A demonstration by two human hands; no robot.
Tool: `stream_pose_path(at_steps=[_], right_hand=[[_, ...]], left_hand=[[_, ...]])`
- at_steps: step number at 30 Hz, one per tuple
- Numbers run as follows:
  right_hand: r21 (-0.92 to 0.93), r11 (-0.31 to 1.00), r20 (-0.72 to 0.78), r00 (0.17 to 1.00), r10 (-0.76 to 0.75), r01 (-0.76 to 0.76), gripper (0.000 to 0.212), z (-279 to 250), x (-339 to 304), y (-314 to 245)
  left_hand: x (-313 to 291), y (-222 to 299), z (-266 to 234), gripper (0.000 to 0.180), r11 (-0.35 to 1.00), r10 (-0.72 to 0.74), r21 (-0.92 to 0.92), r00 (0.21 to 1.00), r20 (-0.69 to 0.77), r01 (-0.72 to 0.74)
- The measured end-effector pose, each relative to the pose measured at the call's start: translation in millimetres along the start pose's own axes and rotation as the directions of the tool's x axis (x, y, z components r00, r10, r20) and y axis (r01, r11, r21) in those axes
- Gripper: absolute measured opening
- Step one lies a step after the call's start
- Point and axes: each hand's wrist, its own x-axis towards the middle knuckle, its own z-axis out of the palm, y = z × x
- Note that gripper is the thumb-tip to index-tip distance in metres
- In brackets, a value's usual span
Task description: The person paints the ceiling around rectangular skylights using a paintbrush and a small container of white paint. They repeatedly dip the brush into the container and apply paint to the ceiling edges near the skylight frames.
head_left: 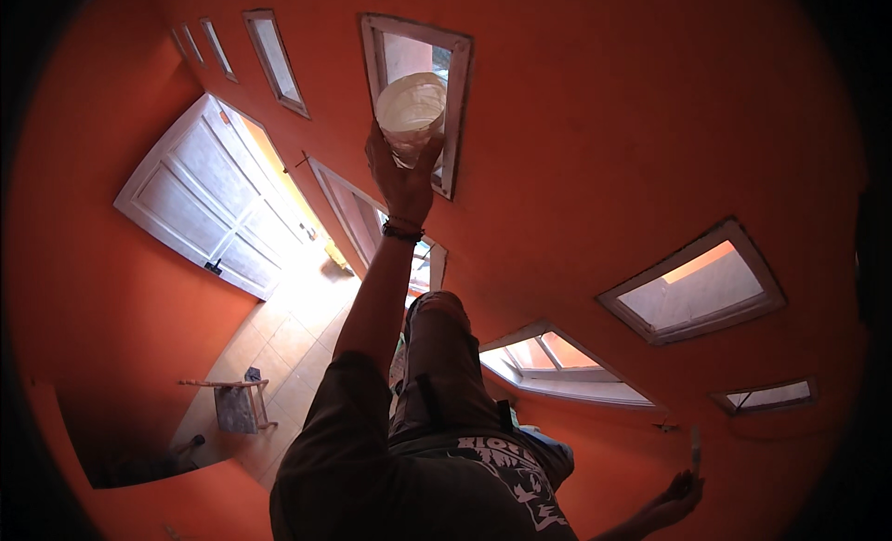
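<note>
My left hand (pixel 401 183) is raised at the end of a stretched arm. Its fingers wrap round a whitish plastic tub (pixel 412 109), open at the top, and I see into its pale inside. Behind the tub is a narrow white-framed window (pixel 462 104) in the orange wall. Low at the right, my right hand (pixel 676 502) is closed round a slim upright paintbrush (pixel 696 450) with a pale tip, small and dim here. The brush is close to the orange wall; I cannot tell whether it touches.
More framed windows (pixel 692 281) are set in the orange wall (pixel 576 151). At the left a white panelled door (pixel 200 197) stands ajar with bright light beside it. Below, a small wooden chair (pixel 240 406) stands on the tiled floor (pixel 283 336). My bent knee (pixel 441 313) is near the wall.
</note>
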Motion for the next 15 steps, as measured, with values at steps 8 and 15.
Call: stream_pose_path(at_steps=[8, 15], right_hand=[[0.505, 0.741, 0.072, 0.877, 0.476, -0.443, 0.036, 1, -11, 21], [0.738, 0.419, 0.164, 0.743, 0.649, -0.528, 0.035, 2, 1, 9]], left_hand=[[6, 7, -9, 0.061, 0.996, 0.079, 0.027, 0.995, 0.060, -0.081], [13, 11, -17, 0.076, 0.996, 0.093, -0.007, 0.990, 0.108, -0.092]])
